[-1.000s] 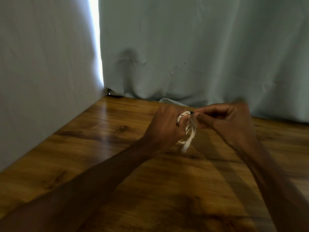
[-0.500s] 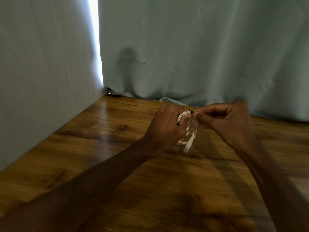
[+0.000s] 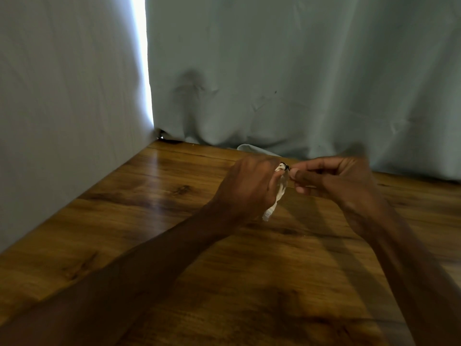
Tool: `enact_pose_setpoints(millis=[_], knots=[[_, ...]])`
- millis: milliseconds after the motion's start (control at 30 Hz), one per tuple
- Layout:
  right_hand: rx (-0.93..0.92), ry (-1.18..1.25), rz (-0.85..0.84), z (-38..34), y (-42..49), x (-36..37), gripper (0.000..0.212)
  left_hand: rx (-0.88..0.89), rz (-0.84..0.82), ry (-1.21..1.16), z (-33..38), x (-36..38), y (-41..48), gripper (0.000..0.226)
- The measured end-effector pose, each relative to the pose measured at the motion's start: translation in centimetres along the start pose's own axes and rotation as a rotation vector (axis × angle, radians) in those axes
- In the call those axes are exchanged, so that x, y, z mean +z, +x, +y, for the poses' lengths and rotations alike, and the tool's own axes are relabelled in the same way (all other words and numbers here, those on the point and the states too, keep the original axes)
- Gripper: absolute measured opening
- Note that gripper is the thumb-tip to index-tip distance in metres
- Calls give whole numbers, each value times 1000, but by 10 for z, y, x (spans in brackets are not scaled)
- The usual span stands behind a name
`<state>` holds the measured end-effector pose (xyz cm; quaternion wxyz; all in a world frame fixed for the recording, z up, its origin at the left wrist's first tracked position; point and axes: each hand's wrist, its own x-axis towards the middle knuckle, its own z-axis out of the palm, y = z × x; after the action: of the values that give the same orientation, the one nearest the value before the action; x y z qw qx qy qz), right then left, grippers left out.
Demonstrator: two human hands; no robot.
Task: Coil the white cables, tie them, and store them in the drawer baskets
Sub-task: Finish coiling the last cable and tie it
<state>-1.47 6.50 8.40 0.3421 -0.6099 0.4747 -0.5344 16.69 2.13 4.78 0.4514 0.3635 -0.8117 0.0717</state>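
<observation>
We judge this to be the tying step: one cable is coiled and is being fastened, with storing yet to come. Our left hand [image 3: 245, 188] is curled round the small white cable [image 3: 279, 193], gripping it from the left. Most of the coil is hidden behind the fingers, and only a narrow hank hangs out below the thumb, just above the table [image 3: 149, 196]; whether it touches the wood we cannot tell. At the top of the coil sits a thin dark tie [image 3: 285, 167], right between the two hands. Our right hand [image 3: 334, 181] comes in from the right with thumb and forefinger pinched on that tie, the other fingers curled under. The picture is blurred there, so we cannot say whether it holds one end or both.

The next move, as we read it, calls for the left hand to hold the loops firm while the right draws or twists the tie snug; a slack grip would likely let the coil spring open. The baskets are not in view, only pale cloth [image 3: 299, 71] behind the table, so we would have to turn to find them
</observation>
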Motion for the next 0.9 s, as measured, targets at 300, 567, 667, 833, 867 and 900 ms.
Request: enact_pose_setpoints(millis=[300, 567, 667, 833, 867, 900], knots=[[176, 88, 31, 1, 1, -1, 14, 90, -51, 154, 3, 3, -2, 21], [127, -37, 73, 1, 0, 1, 9, 132, -1, 295, 7, 8, -3, 28], [82, -101, 88, 2, -1, 3, 7, 128, -3, 319, 8, 10, -4, 28], [4, -224, 142, 9, 1, 7, 6, 106, -23, 345, 8, 14, -6, 33], [-6, -238, 152, 10, 1, 8, 6, 101, -30, 350, 9, 15, -6, 34], [-12, -247, 159, 12, 2, 8, 6, 98, -37, 358, 10, 15, -7, 34]])
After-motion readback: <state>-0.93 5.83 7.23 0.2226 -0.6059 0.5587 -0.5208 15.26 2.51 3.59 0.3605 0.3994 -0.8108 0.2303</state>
